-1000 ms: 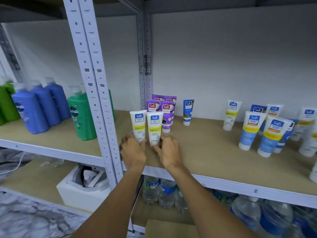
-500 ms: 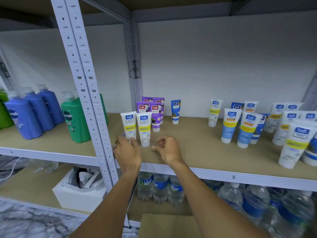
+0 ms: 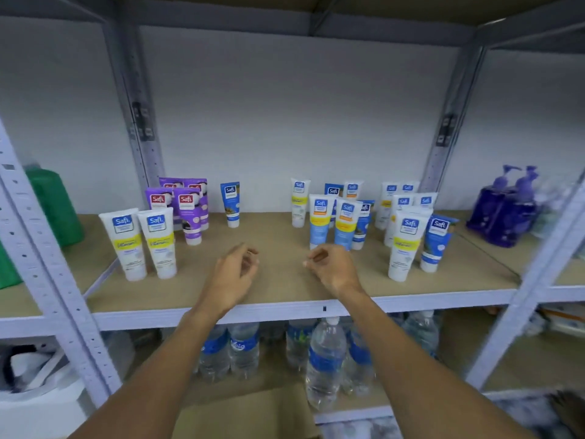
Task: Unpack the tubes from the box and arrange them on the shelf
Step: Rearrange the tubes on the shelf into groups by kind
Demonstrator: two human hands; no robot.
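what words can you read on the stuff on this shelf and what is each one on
"Safi": the white tubes with yellow bands, front left
"Safi": the purple tubes
"Safi": the blue tube standing alone
Their smaller print: too blurred to read
Labels on the water bottles below: too blurred to read

2 bare forearms point(image 3: 177, 369) run to the bare left hand point(image 3: 232, 274) and right hand point(image 3: 332, 270).

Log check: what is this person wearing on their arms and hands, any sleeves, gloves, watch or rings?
Nothing worn shows. The left hand and right hand are bare, without gloves, and no ring can be made out. The left forearm and right forearm are uncovered to the picture's lower edge: no sleeve, watch or wristband.
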